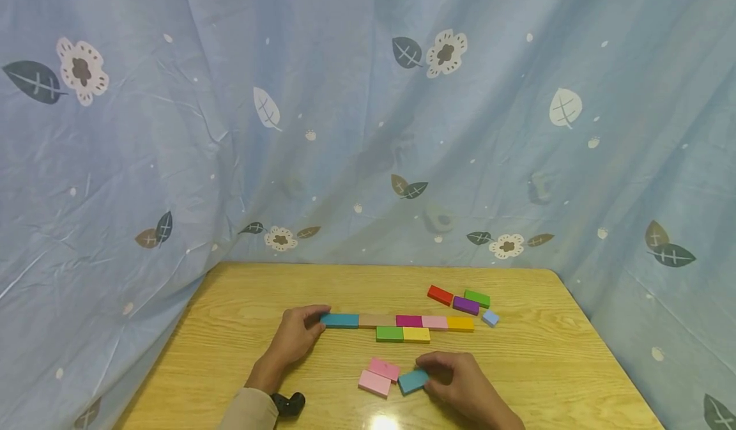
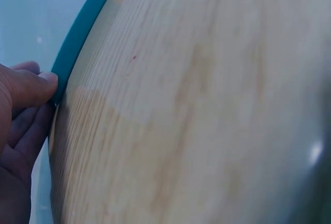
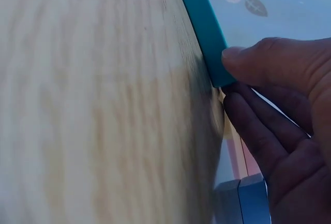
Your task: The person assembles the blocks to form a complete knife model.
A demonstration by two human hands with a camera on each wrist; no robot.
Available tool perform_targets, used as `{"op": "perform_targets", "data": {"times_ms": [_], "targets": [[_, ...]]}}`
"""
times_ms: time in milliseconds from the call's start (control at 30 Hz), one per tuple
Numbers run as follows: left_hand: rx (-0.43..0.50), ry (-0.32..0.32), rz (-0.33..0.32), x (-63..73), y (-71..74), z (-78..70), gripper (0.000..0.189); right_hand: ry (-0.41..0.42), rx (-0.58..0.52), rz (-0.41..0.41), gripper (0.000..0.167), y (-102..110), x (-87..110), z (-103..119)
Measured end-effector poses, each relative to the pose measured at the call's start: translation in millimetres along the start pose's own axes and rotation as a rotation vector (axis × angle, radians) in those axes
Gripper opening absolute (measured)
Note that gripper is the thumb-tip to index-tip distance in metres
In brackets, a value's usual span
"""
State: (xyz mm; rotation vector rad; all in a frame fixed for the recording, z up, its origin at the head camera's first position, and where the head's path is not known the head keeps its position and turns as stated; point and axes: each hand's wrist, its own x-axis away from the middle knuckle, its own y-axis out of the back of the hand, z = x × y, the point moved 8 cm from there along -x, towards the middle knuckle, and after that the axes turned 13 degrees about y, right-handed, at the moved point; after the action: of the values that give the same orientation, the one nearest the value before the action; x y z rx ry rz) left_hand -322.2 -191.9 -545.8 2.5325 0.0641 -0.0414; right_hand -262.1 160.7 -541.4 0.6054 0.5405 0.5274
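A long row of flat blocks lies across the table, running from a blue block (image 1: 340, 321) through tan (image 1: 377, 321), magenta and pink to an orange block (image 1: 460, 324). My left hand (image 1: 296, 335) pinches the blue block's left end between thumb and fingers; the left wrist view shows the thumb (image 2: 39, 87) on that block. Nearer to me, my right hand (image 1: 460, 382) pinches a second blue block (image 1: 413, 381) by its right end, its thumb (image 3: 248, 63) against the side. Left of this block lie two pink blocks (image 1: 375, 383), touching each other.
A green block (image 1: 390, 334) and a yellow block (image 1: 416, 335) sit against the row's near side. Behind its right end are red (image 1: 440, 295), purple (image 1: 466, 305), green (image 1: 477, 299) and small light-blue (image 1: 490, 318) blocks. A black device (image 1: 289, 404) is by the left wrist. A patterned curtain (image 1: 345, 130) hangs behind.
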Motion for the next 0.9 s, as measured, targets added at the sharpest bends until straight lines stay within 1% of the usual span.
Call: {"op": "perform_targets", "data": {"times_ms": [133,267,333,433,500,633,700,833,900], "targets": [[0.002,-0.005,-0.004,-0.8,-1.4,1.0,0.039,-0.012,-0.055,0.006,0.027,1.3,2.6,1.0],[0.009,-0.007,0.004,-0.6,-2.3,1.1,0.039,-0.036,-0.099,-0.018,0.026,12.1,3.8,1.9],[0.011,-0.01,0.003,0.1,-1.5,0.3,0.039,-0.024,-0.082,-0.055,0.026,20.4,1.6,4.4],[0.01,-0.004,0.002,0.3,-0.2,0.3,0.04,0.03,-0.018,-0.121,0.024,30.7,-5.2,11.3],[0.009,0.006,0.001,0.0,0.5,0.4,0.04,0.066,0.027,-0.168,0.023,33.6,-11.0,15.8],[0.012,0.004,0.002,-0.5,0.3,0.2,0.04,0.13,0.074,-0.24,0.024,29.1,-23.9,21.1],[0.015,-0.004,0.003,0.1,0.2,-0.6,0.04,0.174,0.1,-0.252,0.025,23.2,-30.6,23.3],[0.017,-0.001,0.007,0.5,-0.2,-0.2,0.04,0.212,0.152,-0.234,0.026,9.1,-42.0,25.2],[0.018,0.003,0.009,0.0,-0.5,0.5,0.04,0.204,0.157,-0.215,0.025,2.5,-46.4,23.8]]}}
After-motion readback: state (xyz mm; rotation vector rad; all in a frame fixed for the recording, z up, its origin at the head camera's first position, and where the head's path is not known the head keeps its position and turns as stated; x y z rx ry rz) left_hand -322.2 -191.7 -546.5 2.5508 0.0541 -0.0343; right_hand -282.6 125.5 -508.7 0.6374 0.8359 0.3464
